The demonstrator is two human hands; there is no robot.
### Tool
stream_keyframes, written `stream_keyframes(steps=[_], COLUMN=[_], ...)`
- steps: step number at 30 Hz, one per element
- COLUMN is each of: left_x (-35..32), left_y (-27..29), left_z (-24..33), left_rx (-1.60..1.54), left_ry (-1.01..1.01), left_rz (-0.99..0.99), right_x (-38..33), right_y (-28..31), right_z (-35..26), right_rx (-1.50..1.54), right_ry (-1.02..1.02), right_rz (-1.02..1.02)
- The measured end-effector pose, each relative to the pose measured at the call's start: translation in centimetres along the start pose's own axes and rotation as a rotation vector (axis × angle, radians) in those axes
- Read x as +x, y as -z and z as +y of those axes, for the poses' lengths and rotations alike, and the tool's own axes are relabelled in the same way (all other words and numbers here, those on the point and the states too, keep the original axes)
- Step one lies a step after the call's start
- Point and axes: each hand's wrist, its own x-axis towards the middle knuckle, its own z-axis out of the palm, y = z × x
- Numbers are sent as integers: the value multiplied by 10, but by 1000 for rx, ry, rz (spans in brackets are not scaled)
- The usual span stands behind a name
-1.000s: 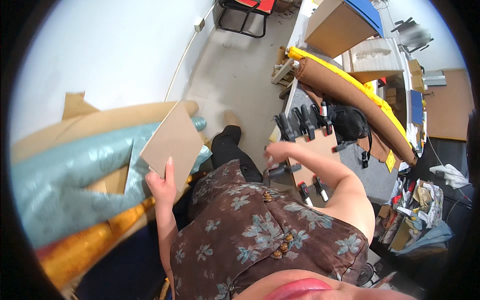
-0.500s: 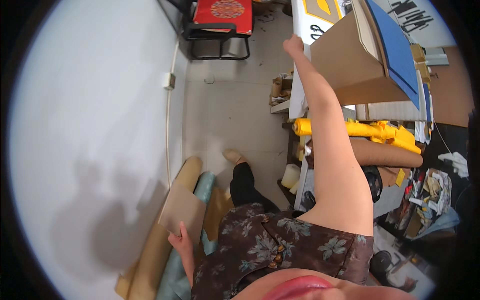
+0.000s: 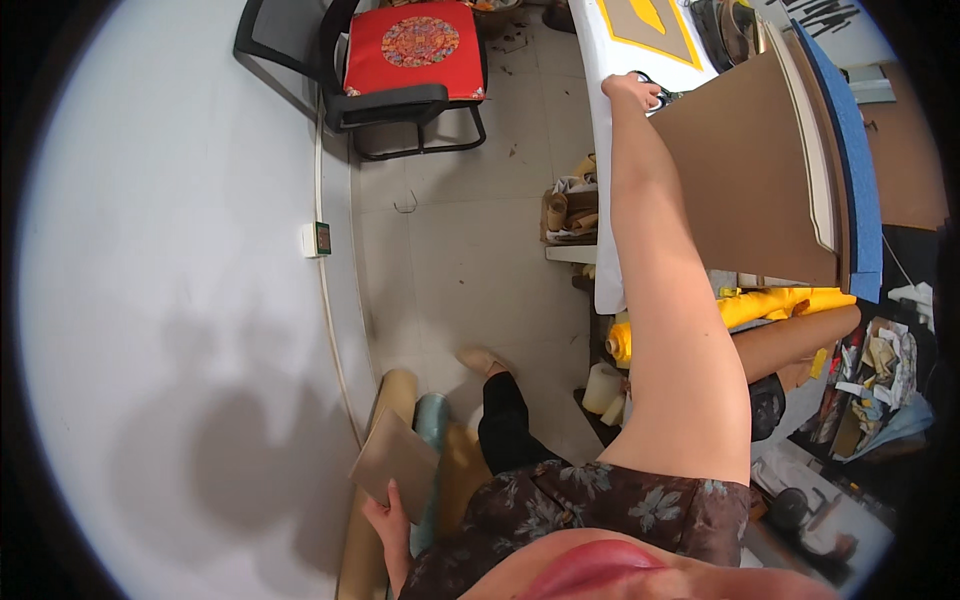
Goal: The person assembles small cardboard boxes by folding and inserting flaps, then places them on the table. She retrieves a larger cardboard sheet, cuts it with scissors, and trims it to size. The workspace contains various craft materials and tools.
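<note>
Scissors (image 3: 670, 98) now meet the right hand (image 3: 630, 91), previously apart.

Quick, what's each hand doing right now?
Left hand: closed, holding a flat brown board.
Right hand: fingers at the dark-handled scissors; whether closed on them cannot be told.

The wall (image 3: 170, 200) stood left, the table (image 3: 608, 270) right, the floor (image 3: 460, 270) between; the chair (image 3: 390, 104) stood ahead beside the wall, a cushion (image 3: 415, 65) on its seat; the left hand (image 3: 389, 507) held a board (image 3: 398, 462) above long rolls (image 3: 362, 545); on the table, scissors (image 3: 672, 97) lay at the right hand (image 3: 632, 90), large panels (image 3: 755, 160) to their right.
</note>
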Motion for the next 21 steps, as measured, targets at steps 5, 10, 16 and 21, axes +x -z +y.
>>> stream_keyframes(steps=[5,10,16,21], left_x=[-14,-17,-78,-133], left_y=[-7,-1,25,38], left_z=[-15,0,-17,-23], left_rx=[-1,12,-20,-201], left_ry=[48,-71,-104,-199], left_rz=[45,-13,113,150], right_x=[-11,-35,-150,-248], right_y=[-20,-29,4,48], right_z=[24,37,53,167], right_rx=[88,892,462,1465], right_ry=[-11,-228,224,101], right_rz=[19,169,109,-645])
